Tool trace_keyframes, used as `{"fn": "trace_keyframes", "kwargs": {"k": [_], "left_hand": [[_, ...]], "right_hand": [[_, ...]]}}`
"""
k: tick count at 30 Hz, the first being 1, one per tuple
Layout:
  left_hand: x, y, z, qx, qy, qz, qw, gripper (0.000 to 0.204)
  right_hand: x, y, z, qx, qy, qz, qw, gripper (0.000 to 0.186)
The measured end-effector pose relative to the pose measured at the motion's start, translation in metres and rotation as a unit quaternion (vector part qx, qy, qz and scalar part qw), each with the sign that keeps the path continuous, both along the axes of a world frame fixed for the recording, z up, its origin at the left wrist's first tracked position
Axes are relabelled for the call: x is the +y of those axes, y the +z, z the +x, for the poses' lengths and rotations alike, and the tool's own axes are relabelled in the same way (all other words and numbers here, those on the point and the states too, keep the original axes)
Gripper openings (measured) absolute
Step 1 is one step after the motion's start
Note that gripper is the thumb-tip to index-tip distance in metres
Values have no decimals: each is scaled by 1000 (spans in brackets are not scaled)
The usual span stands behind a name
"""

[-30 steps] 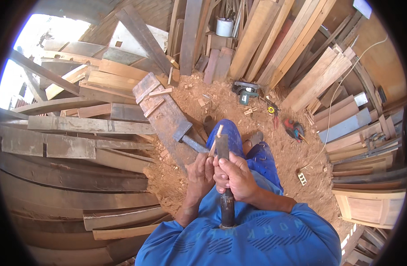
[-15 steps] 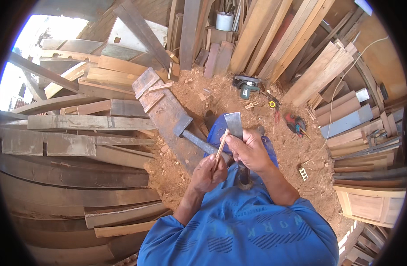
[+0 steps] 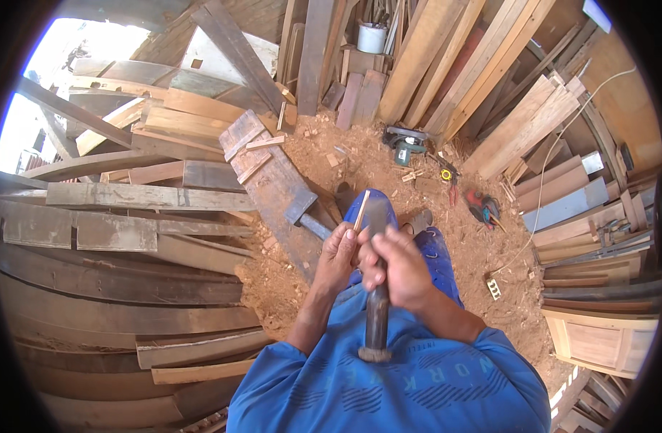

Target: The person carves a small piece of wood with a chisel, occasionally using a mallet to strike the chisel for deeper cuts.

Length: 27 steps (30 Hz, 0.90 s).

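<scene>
In front of my chest, my left hand (image 3: 337,254) is closed round a thin wooden stick (image 3: 362,211), whose upper end points up and away. Beside it, slightly blurred, my right hand (image 3: 402,268) grips a wide chisel (image 3: 376,321). The chisel's dark handle hangs toward my shirt, and its flat metal blade, smeared by motion, lies close to the stick; whether they touch I cannot tell. Left of my knees, a hammer (image 3: 301,206) with a block-shaped metal head rests on a worn wooden plank (image 3: 270,169), its handle partly behind my left hand.
Stacked boards (image 3: 129,285) fill the left side. Sawdust and chips cover the floor (image 3: 490,245), where a green power saw (image 3: 404,148), a yellow tape measure (image 3: 446,174), a red-and-black tool (image 3: 482,206) and a socket strip (image 3: 493,289) lie. Upright planks (image 3: 417,65) lean at the back.
My right hand has shifted lower on the chisel, whose handle now shows fully over my shirt. My left hand has moved up and forward with the stick, nearer the right hand.
</scene>
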<state>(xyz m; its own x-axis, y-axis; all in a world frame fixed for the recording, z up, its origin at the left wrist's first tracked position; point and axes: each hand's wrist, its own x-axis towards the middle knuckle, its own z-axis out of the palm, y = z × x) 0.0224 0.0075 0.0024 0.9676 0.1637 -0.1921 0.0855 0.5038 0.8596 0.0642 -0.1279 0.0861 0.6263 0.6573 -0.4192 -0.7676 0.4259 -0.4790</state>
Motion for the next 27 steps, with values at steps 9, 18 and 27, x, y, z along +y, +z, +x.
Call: {"fn": "trace_keyframes", "kwargs": {"k": [9, 18, 27], "left_hand": [[0, 41, -15, -93, 49, 435, 894, 14], [1, 5, -47, 70, 26, 19, 997, 34], [11, 47, 5, -57, 15, 335, 940, 31]], "right_hand": [[0, 22, -21, -74, 53, -8, 996, 18], [-17, 26, 2, -31, -30, -9, 999, 16], [4, 17, -18, -51, 82, -7, 995, 17]]}}
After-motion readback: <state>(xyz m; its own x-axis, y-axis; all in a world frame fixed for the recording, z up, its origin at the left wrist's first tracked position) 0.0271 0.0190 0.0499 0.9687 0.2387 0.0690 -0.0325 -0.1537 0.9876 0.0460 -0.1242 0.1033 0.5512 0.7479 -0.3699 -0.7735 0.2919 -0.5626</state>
